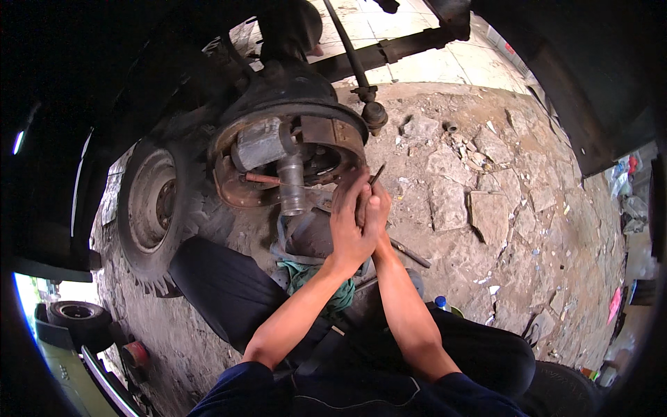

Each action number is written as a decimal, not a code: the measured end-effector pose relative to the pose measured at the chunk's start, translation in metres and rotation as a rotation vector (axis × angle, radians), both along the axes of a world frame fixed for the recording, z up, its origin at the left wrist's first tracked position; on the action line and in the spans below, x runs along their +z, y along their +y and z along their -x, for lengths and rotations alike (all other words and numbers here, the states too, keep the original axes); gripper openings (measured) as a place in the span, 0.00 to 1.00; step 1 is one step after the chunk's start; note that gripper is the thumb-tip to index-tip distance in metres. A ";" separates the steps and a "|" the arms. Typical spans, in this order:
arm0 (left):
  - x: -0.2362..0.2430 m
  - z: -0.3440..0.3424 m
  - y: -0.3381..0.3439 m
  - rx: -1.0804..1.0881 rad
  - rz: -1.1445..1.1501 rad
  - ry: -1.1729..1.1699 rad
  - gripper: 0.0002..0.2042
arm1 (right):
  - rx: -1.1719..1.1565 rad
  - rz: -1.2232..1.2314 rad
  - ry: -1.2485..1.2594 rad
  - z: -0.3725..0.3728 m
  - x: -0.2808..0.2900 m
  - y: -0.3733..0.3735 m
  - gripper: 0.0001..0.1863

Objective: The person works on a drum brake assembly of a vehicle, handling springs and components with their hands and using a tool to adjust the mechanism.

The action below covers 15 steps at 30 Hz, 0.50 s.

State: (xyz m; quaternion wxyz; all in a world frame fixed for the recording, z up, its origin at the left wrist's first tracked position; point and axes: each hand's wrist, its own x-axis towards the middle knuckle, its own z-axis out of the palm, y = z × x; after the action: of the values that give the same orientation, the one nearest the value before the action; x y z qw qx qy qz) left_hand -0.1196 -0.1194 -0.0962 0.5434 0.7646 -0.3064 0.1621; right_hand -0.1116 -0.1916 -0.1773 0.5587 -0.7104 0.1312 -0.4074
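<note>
A rusty brake backing plate (233, 187) with a grey axle stub (292, 184) and a brake shoe (333, 132) hangs from the vehicle's underside. Both hands are pressed together at its lower right edge. My left hand (347, 222) wraps over my right hand (376, 208), and together they grip a thin dark rod-like tool (377, 172) whose tip sticks up above the fingers. The tool's lower end is hidden inside the hands.
A removed wheel with tyre (156, 208) leans at the left. A green rag (306, 278) lies by my knees. A metal bar (410, 254) rests on the cracked stone ground (486, 208). Another tyre (76, 316) sits far left.
</note>
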 end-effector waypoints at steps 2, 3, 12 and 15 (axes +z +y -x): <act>0.009 0.011 0.020 0.006 -0.004 -0.064 0.15 | 0.034 -0.030 0.039 -0.001 -0.003 0.005 0.11; 0.016 0.016 0.032 0.005 0.013 -0.006 0.13 | 0.066 -0.082 0.061 -0.001 0.005 0.010 0.11; 0.042 -0.034 0.130 0.173 0.352 0.594 0.13 | 0.350 0.005 -0.023 -0.030 0.067 0.026 0.19; 0.041 -0.046 0.139 0.201 0.455 0.862 0.12 | 0.418 -0.052 0.063 -0.034 0.060 0.023 0.18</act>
State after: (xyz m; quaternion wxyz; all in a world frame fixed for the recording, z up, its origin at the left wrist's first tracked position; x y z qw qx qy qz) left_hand -0.0736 0.0199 -0.0548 0.7553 0.6499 0.0646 -0.0546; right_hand -0.0775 -0.1682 -0.1174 0.6448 -0.7198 0.0090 -0.2567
